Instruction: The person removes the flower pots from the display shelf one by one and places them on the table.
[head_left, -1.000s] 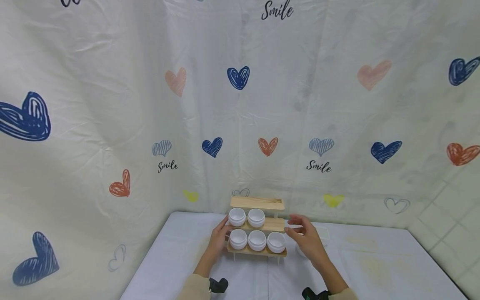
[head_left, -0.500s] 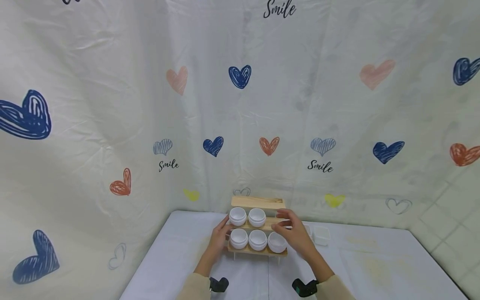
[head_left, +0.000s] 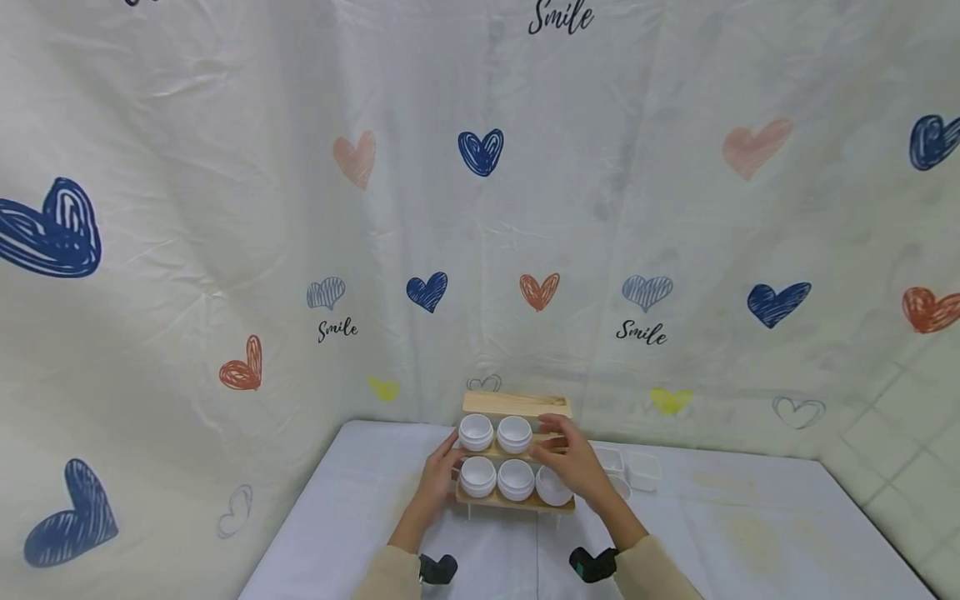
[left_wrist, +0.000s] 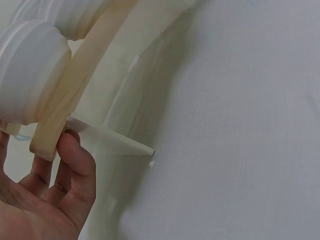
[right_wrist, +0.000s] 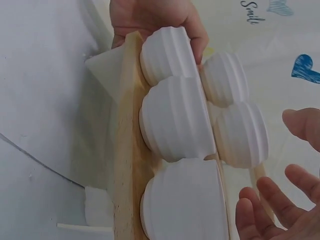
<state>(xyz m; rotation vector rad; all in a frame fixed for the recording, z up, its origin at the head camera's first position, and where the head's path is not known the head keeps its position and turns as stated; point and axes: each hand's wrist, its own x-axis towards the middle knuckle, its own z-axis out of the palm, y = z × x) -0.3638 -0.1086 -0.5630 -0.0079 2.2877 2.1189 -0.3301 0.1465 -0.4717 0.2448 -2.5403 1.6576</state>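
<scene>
A three-tiered wooden shelf stand (head_left: 516,405) holds white round ribbed cups. Three of them, including a middle cup (head_left: 516,477), stand on the lowest tier, and two more, such as the left cup (head_left: 476,431), on the middle tier. At the stand's left end my left hand (head_left: 437,477) grips a shelf edge; the left wrist view shows its fingers (left_wrist: 77,152) curled against the wood. My right hand (head_left: 572,460) hovers at the right of the middle tier, beside its right-hand cup (head_left: 514,433). In the right wrist view its fingers (right_wrist: 272,197) are spread and hold nothing.
Clear plastic containers (head_left: 643,472) stand on the white-covered table (head_left: 720,533), right of the stand. Behind it hangs a pale curtain (head_left: 570,217) printed with hearts. The upper tier carries no cups.
My right hand has moved left from the stand's right end to beside the middle-tier cups, uncovering the clear containers. My left hand stays on the stand's left end.
</scene>
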